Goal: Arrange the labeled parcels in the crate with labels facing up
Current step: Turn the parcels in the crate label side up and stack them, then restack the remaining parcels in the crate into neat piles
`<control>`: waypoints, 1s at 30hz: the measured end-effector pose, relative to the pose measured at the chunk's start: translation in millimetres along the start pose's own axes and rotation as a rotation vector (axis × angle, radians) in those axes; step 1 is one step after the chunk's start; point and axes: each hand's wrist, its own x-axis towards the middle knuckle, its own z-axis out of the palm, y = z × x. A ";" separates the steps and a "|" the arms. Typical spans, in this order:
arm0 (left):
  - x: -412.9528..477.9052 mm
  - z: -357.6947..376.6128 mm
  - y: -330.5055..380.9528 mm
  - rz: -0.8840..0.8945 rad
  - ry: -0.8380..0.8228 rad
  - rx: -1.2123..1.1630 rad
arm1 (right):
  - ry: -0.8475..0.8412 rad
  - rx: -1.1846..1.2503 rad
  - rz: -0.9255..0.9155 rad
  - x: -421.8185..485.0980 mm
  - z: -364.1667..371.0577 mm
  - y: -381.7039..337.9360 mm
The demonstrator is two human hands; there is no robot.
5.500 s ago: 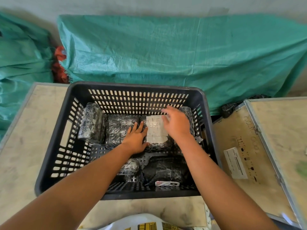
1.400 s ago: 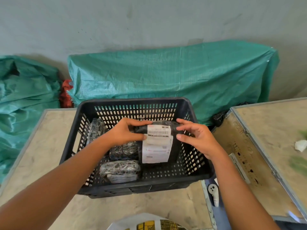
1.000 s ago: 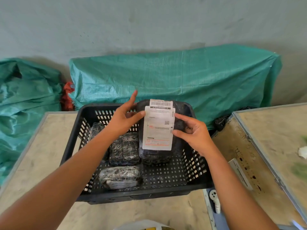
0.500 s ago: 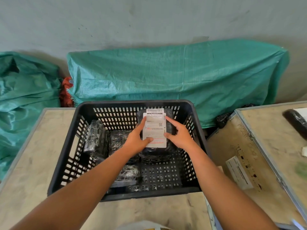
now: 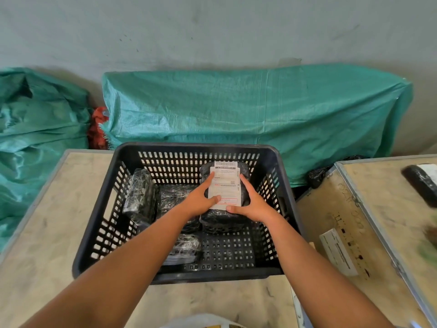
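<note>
Both hands down inside the crate (image 5: 281, 204), pressing one black-wrapped parcel (image 5: 222, 218) at its 1 o'clock corner. White label (image 5: 225, 185) face up on top. Left hand (image 5: 198, 202) laid flat, fingers spread along the label's 9 o'clock edge, thumb on its lower corner; right hand (image 5: 253, 204) cupped against the 3 o'clock flank, thumb under the label's near edge. Neither clenched, more a light two-sided steadying hold. To finish well: settle flat on the crate floor, snug to the far wall, label level and uncreased, then lift away straight up. Other wrapped parcels (image 5: 142, 197) at 10 o'clock and 6 o'clock, labels not visible from here
</note>
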 end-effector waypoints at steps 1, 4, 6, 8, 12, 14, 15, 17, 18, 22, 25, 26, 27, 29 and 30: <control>-2.5 -2.6 1.4 0.009 0.003 0.010 | 0.018 -0.014 -0.002 -1.7 1.5 -0.2; -19.2 -16.5 4.5 0.018 0.068 0.050 | 0.060 -0.102 -0.023 -8.0 4.1 -1.8; -40.7 -31.2 4.7 0.022 0.120 0.065 | 0.083 -0.222 -0.014 -12.7 4.5 -9.4; -67.2 -50.6 2.9 0.067 0.167 0.058 | 0.166 -0.375 -0.006 -18.0 7.5 -27.7; -119.3 -93.6 -1.9 0.148 0.310 0.013 | 0.354 -0.441 -0.287 -25.3 31.6 -81.9; -139.6 -113.3 -7.2 0.165 0.438 0.015 | 0.307 -0.399 -0.412 -20.5 53.5 -103.8; -148.1 -121.9 -11.3 0.169 0.495 0.025 | 0.256 -0.386 -0.435 -16.0 65.8 -112.8; -163.7 -134.6 -22.4 0.154 0.567 0.064 | 0.136 -0.390 -0.448 -4.0 91.4 -124.5; -169.9 -139.0 -29.6 0.145 0.588 0.087 | 0.083 -0.413 -0.452 3.9 103.6 -126.5; -180.0 -143.9 -63.1 0.130 0.597 0.139 | -0.112 -0.560 -0.354 36.9 143.5 -117.5; -179.1 -142.9 -85.4 0.015 0.507 0.079 | -0.252 -0.748 -0.248 58.7 164.1 -99.6; -178.6 -142.4 -91.2 -0.004 0.482 0.054 | -0.281 -0.823 -0.209 63.7 169.6 -92.7; -178.1 -141.8 -95.4 -0.007 0.464 0.020 | -0.299 -0.908 -0.178 67.2 175.0 -85.9; -176.0 -141.3 -101.1 0.014 0.444 -0.054 | -0.298 -1.064 -0.150 70.4 185.7 -74.3; -174.6 -141.2 -102.8 0.024 0.440 -0.082 | -0.279 -1.110 -0.144 70.0 190.9 -69.7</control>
